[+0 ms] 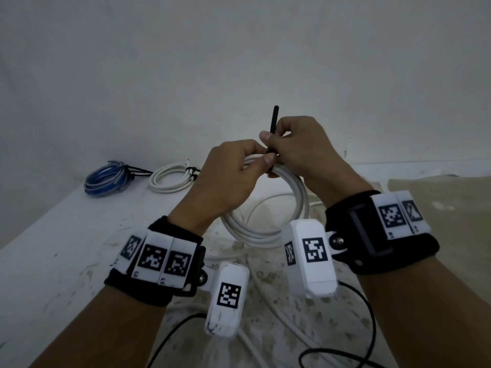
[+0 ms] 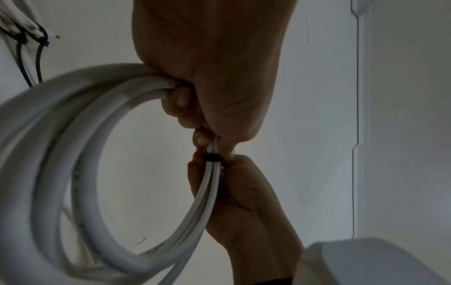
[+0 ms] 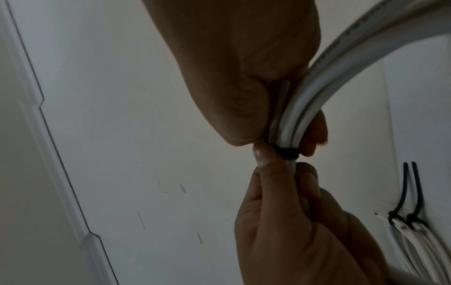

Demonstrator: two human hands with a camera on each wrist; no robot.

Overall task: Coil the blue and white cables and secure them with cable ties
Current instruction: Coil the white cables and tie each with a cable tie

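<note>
both hands meet above the table [image 1: 66, 235], the left hand [image 1: 228, 179] curled round the white cable coil [image 1: 265, 229] and the right hand [image 1: 300, 150] pinching the black cable tie [image 1: 273, 120] cinched round it, its tail pointing up.

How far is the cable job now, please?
Done: a blue coil and a small white coil lie tied on the table. In hand: both hands hold a larger white coil, a black tie around it. Left: tightening; loose white cable remains below.
</note>
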